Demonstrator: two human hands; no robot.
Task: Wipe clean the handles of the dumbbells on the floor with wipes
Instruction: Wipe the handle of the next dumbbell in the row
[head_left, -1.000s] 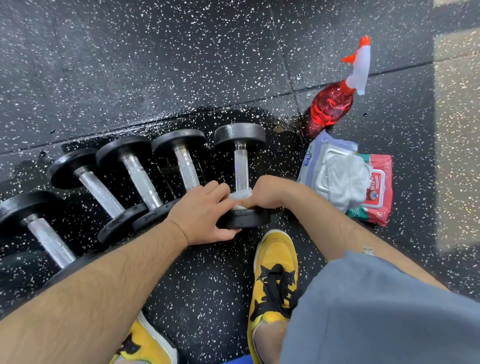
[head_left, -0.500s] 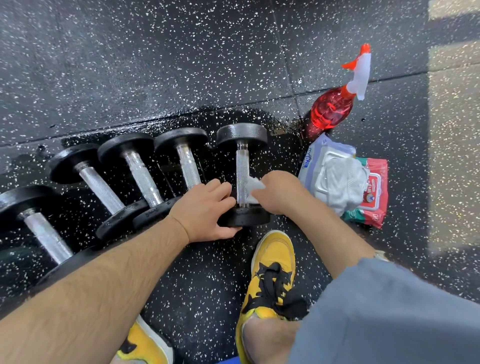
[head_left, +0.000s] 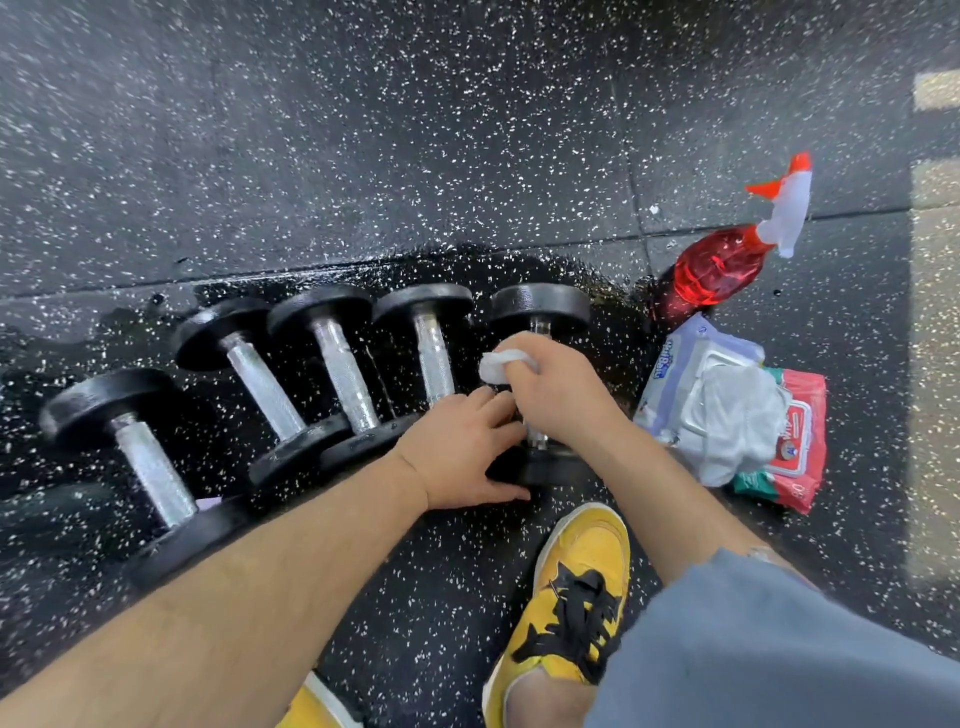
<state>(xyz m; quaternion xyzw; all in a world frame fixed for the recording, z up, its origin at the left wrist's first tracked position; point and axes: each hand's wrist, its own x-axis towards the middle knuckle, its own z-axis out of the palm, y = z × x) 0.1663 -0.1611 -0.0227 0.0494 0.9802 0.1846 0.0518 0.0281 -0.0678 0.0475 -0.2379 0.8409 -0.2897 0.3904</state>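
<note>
Farther up the knurled chrome handle (head_left: 539, 327) of the rightmost black dumbbell (head_left: 540, 306) now, the right hand (head_left: 558, 397) curls its fingers round a crumpled white wipe (head_left: 500, 364); the left hand (head_left: 457, 454), fingers flat, steadies the near head; mid-wipe; next, likely a return stroke.

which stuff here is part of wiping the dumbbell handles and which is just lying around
Part of the job:
rightmost dumbbell, left hand resting on its near plate
wipe, gripped by right hand on its handle
four other dumbbells
wipe packs

Just lying about:
red spray bottle
</note>
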